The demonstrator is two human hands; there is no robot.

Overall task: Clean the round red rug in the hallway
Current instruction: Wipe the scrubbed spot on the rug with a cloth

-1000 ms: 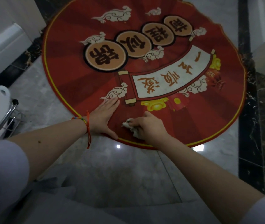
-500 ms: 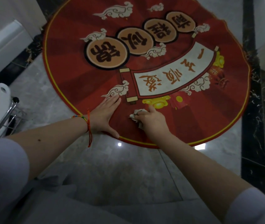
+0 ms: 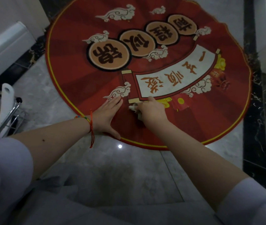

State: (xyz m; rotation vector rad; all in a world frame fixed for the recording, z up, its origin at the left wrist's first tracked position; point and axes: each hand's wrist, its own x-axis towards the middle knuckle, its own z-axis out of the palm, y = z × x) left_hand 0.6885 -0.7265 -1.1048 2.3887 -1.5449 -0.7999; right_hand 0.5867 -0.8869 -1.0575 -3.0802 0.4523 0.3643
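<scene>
Two hands on rug (image 3: 145, 127): left hand (image 3: 107, 116) flat, right hand (image 3: 151, 113) gripping cloth (image 3: 133, 108).

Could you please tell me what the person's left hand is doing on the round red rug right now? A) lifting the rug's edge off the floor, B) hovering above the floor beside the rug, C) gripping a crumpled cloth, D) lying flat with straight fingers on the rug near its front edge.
D: the left hand lies flat on the round red rug near its front edge, while the right hand holds the crumpled cloth.

Both hands on rug (image 3: 193, 124) near edge, left hand (image 3: 108, 116) beside right hand (image 3: 151, 111)
</scene>
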